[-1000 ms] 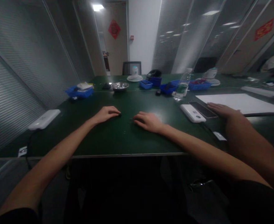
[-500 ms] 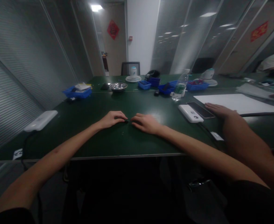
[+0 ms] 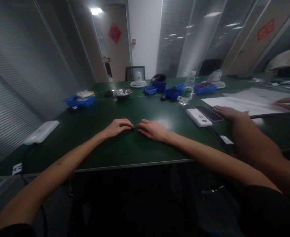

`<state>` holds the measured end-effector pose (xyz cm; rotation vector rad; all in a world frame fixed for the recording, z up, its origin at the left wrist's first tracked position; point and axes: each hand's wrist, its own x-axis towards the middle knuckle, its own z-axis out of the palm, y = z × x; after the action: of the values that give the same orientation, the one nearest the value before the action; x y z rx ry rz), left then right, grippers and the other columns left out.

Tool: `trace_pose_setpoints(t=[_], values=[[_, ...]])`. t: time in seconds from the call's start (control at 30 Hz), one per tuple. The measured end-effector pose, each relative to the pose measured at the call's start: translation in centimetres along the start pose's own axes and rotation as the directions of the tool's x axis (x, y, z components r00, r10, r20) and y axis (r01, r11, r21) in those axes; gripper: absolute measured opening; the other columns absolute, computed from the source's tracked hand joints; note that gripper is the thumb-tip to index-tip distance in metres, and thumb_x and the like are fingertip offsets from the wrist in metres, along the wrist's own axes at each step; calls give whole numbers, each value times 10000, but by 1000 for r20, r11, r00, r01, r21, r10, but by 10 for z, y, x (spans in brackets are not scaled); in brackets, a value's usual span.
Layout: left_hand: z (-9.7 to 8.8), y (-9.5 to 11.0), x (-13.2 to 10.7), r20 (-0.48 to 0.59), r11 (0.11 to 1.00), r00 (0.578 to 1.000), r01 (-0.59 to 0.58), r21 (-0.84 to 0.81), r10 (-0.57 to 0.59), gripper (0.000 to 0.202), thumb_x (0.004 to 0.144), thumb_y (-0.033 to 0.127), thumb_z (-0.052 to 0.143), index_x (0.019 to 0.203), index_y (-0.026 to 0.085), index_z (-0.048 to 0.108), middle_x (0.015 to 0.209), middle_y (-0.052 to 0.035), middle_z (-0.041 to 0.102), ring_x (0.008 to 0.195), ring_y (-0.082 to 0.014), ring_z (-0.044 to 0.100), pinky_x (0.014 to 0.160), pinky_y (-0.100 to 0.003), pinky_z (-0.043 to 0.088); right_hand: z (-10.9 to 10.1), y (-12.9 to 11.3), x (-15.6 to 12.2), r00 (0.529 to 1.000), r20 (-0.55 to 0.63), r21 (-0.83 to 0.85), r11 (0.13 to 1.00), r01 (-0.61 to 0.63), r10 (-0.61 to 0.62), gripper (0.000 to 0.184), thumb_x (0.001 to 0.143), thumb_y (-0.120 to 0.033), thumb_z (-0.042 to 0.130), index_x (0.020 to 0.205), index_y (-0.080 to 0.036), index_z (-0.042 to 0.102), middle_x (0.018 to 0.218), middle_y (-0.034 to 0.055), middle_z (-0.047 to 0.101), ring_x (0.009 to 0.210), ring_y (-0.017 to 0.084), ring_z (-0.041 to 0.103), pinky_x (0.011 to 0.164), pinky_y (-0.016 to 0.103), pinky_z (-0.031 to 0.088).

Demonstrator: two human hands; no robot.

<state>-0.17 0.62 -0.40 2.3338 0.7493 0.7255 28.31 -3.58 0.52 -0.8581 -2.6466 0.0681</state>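
Note:
Over the dark green table [image 3: 147,153], my left hand [image 3: 116,127] is closed in a pinch. At its fingertips is a small black object [image 3: 132,129], too small to name more exactly. My right hand [image 3: 152,129] rests just to the right, its fingers pressed together and pointing at that object. Whatever the right fingertips may hold is hidden or too tiny to make out. Only a narrow gap separates the two hands.
A white power bank [image 3: 198,118] and a dark phone [image 3: 209,113] lie to the right, beside a co-worker's hand [image 3: 227,112] on white paper [image 3: 255,98]. Another white power bank [image 3: 41,132] is at left. Behind are a metal bowl [image 3: 122,93], blue trays [image 3: 79,101] and a bottle [image 3: 187,89].
The view has shifted slightly. My hands keep nearly the same pose, close together. At the right, a co-worker's other hand has come further in and the loose paper sheet has moved left.

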Motion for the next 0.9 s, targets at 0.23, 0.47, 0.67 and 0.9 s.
trace_pose_setpoints(t=[0.23, 0.47, 0.67, 0.9], values=[[5, 0, 2, 22, 1000, 1000, -5, -15, 5, 257, 992, 326, 685, 1206, 222, 783, 1158, -85, 724, 1074, -234, 665, 985, -399, 505, 5, 0, 5, 999, -35, 44, 999, -22, 24, 349, 1109, -373, 457, 1369, -195, 608, 1207, 103, 638, 907, 185, 645, 756, 302, 479], [1, -1, 1, 26, 996, 999, 40, 78, -42, 316, 1019, 399, 633, 1240, 221, 773, 1138, -87, 712, 984, -218, 658, 883, -354, 512, 5, 2, 4, 992, -56, 30, 993, -113, 115, 320, 1097, -365, 487, 1326, -204, 642, 1194, 93, 667, 952, 194, 654, 802, 306, 478], [-41, -32, -10, -75, 956, 978, 205, 210, -193, 352, 963, 493, 654, 1143, 233, 807, 1181, -90, 704, 1071, -257, 665, 948, -387, 518, 1, 8, 1, 978, -50, 32, 979, -199, 200, 302, 1079, -363, 520, 1281, -190, 662, 1203, 107, 682, 927, 198, 652, 785, 310, 469], [-122, -89, -66, -430, 704, 778, 613, 360, -458, 283, 864, 417, 738, 1061, 233, 824, 1194, -95, 763, 1127, -319, 674, 1044, -417, 494, -2, 9, 1, 976, -21, 27, 976, -215, 215, 312, 1079, -378, 520, 1283, -192, 666, 1199, 105, 682, 884, 189, 643, 757, 303, 458]])
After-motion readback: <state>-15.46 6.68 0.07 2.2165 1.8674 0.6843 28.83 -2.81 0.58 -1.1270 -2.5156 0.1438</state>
